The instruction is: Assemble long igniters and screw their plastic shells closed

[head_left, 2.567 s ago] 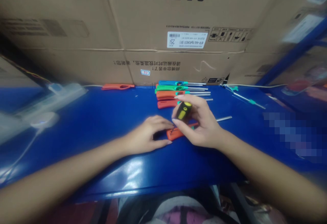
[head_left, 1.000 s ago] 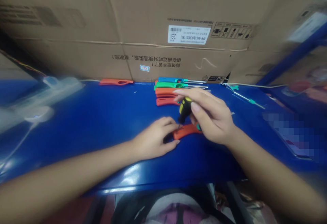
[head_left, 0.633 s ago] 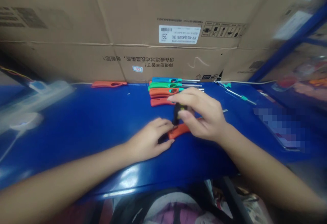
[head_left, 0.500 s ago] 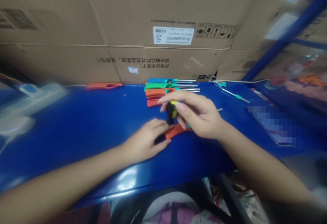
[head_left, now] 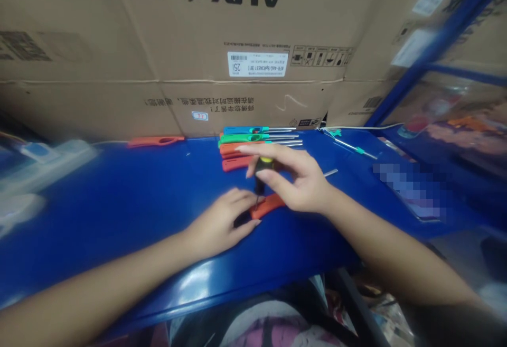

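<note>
My right hand grips a small screwdriver with a black and yellow handle, held upright. Its thin shaft points down onto the left end of an orange long-nosed lighter lying on the blue table. The fingers of my left hand are closed around that same end of the lighter, steadying it against the tabletop. My right hand covers most of the lighter's other end, though a metal tip shows past it. Just behind lies a row of several similar lighters, among them a blue one and a green one.
A large cardboard box walls off the back. An orange handle piece lies at its foot, left. To the right are a metal rod with teal parts and a blurred flat phone-like object. A white power strip sits left.
The camera view has shifted slightly, so the scene sits a little further left. Both hands keep their grip, and the screwdriver stays at the lighter's left end.
</note>
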`<state>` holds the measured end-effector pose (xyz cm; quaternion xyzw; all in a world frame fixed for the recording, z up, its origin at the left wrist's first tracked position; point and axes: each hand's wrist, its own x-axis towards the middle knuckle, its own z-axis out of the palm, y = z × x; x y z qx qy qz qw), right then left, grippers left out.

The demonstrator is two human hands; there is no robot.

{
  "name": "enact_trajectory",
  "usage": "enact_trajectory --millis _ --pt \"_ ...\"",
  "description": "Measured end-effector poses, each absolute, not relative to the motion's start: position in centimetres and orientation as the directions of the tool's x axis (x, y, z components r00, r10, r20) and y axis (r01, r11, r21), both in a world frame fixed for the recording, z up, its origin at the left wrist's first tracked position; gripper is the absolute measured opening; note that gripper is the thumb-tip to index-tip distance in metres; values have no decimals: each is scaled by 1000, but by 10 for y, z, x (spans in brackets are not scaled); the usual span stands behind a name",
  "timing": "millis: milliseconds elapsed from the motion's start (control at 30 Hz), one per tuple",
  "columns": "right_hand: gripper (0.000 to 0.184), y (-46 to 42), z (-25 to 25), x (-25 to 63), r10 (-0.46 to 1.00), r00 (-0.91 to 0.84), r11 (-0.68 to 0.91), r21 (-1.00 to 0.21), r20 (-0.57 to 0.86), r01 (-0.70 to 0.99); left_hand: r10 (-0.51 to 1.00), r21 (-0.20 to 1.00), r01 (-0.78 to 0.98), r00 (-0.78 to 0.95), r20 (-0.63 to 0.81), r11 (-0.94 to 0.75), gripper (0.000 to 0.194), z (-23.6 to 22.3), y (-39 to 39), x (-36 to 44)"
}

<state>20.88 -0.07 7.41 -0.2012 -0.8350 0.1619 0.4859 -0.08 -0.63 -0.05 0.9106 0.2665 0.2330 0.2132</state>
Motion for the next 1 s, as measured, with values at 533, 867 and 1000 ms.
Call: enact_trajectory --millis 533,867,1000 --pt "22 -5 71 204 325 -394 907 -166 860 386 610 536 405 739 284 -741 31 -1 -6 -1" --pt "30 3 68 207 475 -429 876 -366 769 314 605 537 393 737 302 -747 32 -2 -6 -1" --pt "28 1 69 206 452 -465 892 -369 761 263 609 533 404 738 291 -744 33 -2 -5 -1"
